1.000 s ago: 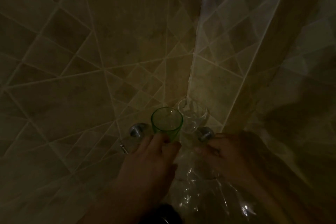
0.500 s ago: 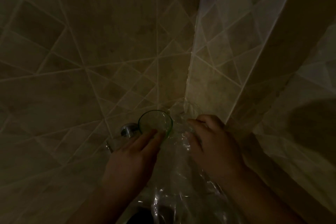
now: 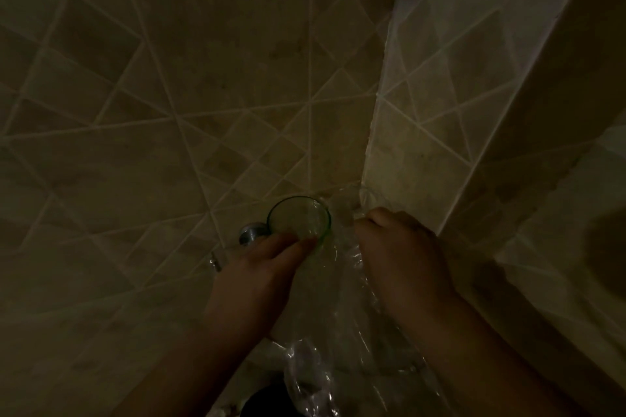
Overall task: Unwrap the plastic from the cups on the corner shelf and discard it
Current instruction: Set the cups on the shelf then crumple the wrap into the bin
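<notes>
In dim light a green glass cup point(image 3: 298, 218) stands upright in the tiled corner. My left hand point(image 3: 257, 278) holds it by its near side, fingertips on the rim. Just to its right, my right hand point(image 3: 399, 257) is closed over a second, clear cup, which is hidden under the fingers and the film. Clear plastic wrap point(image 3: 338, 342) hangs crumpled from under that hand down between my forearms. The shelf itself is barely visible.
Two tiled walls meet at a corner seam point(image 3: 376, 132) right behind the cups. A round chrome shelf mount point(image 3: 251, 231) sits left of the green cup, with a small metal fitting point(image 3: 215, 262) below it. A dark round object point(image 3: 271, 401) lies at the bottom edge.
My right hand rose from below the clear cup and closed over its top, covering it. The left hand stayed on the green cup. The view shifted right.
</notes>
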Demonstrator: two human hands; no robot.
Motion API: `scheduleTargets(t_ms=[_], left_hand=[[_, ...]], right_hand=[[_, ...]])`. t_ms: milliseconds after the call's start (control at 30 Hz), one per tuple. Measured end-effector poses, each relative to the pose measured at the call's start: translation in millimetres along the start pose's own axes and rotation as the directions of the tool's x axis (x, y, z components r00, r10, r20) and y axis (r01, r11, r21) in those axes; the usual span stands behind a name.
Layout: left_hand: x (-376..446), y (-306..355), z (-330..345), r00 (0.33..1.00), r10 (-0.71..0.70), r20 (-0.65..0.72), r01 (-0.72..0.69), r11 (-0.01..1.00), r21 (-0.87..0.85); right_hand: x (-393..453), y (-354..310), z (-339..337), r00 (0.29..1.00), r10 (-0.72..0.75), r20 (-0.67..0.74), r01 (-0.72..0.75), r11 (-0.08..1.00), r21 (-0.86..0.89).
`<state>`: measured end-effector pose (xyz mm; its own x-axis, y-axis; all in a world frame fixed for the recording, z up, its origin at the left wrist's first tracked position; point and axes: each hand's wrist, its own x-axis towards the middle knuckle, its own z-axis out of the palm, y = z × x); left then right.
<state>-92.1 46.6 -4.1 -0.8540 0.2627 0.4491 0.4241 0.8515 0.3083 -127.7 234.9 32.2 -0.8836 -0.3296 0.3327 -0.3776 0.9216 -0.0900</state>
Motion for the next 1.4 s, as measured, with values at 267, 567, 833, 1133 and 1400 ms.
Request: scheduleTargets(t_ms=[267,567,833,1133,1400], left_hand=[[13.7,-8.5,1.2,1.000,0.001,-0.010,-0.001,1.000,0.011],[22.0,-21.2,3.5,1.000,0.012,0.014,-0.012,0.999,-0.040],[23.0,-21.0,4.1,1.000,0.004,0.003,-0.004,0.999,-0.041],[15.4,-25.2,-0.3,0.999,-0.037,-0.024,0.035,0.996,-0.078],[-26.1,-25.9,-26.6,0.999,0.021,0.026,-0.015,0.982,-0.187]], right_hand=[[19.2,-7.1,-6.5,0.996,-0.075,-0.043,0.074,0.997,-0.034],[30.7,-3.5,5.7,0.992,-0.094,-0.081,0.090,0.995,-0.052],[41.8,-1.5,3.7,0.992,-0.115,-0.044,0.113,0.992,-0.057],[34.8,1.1,5.9,0.994,-0.101,0.035,0.103,0.993,-0.065],[-21.5,4.7,-12.6,0.986,-0.059,-0.157,0.105,0.947,0.303]])
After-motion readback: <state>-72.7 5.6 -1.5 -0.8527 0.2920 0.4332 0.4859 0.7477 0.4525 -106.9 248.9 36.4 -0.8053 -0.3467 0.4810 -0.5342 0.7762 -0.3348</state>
